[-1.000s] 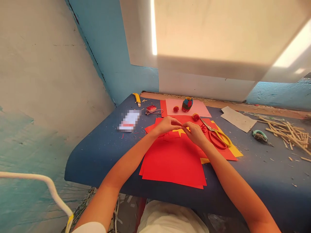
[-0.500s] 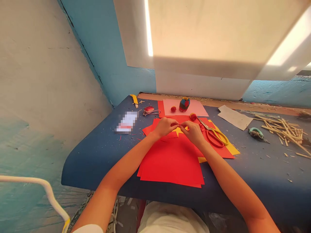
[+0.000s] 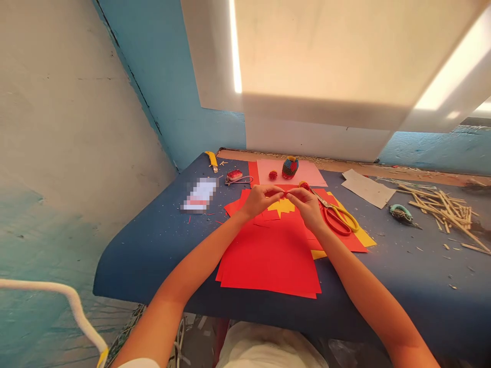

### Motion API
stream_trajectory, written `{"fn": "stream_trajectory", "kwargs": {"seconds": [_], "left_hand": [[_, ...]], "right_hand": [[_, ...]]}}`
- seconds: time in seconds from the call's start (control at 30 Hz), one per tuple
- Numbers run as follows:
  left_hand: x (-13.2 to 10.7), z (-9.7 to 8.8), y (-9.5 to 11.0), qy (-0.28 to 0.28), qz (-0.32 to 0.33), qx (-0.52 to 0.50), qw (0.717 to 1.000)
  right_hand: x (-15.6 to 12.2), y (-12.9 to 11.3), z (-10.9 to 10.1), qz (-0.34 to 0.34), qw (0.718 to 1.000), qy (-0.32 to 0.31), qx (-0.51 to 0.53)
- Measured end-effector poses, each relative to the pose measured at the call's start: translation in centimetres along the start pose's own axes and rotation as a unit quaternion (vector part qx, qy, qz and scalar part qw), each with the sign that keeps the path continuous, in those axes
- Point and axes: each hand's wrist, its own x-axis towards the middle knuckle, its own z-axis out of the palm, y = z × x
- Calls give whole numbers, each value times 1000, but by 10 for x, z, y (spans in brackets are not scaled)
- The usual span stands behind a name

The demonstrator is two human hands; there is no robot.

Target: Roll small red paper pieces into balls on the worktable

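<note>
Above the red paper sheets (image 3: 268, 255), the left hand (image 3: 261, 198) and right hand (image 3: 307, 204) have lifted slightly over the last second, fingertips still pinched together on a small red paper piece (image 3: 284, 192), so the fine folding appears to continue. A jagged yellow cutout (image 3: 282, 206) now shows more plainly beneath them. Yellow-handled scissors (image 3: 339, 214) lie just right on the blue table (image 3: 153, 240), wooden sticks (image 3: 445, 207) farther off, blue walls behind.
</note>
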Motion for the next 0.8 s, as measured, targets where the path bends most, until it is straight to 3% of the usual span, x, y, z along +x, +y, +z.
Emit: {"fn": "stream_trajectory", "kwargs": {"seconds": [0.23,0.33,0.43,0.57,0.67,0.8], "left_hand": [[-1,8,9,31,-29,17,999],[-1,12,4,29,-41,18,999],[-1,15,-2,51,-54,35,997],[-1,17,-5,54,-65,31,996],[0,19,-6,50,-77,12,996],[1,19,-9,88,-87,61,990]], "right_hand": [[1,-2,-5,-13,1000,10,-26],[1,-5,-7,-16,999,-3,-33],[2,-3,-8,23,999,-24,-17],[3,2,-6,30,999,-9,-22],[0,3,-2,-9,996,16,-91],[-7,0,2,-52,972,54,-221]]}}
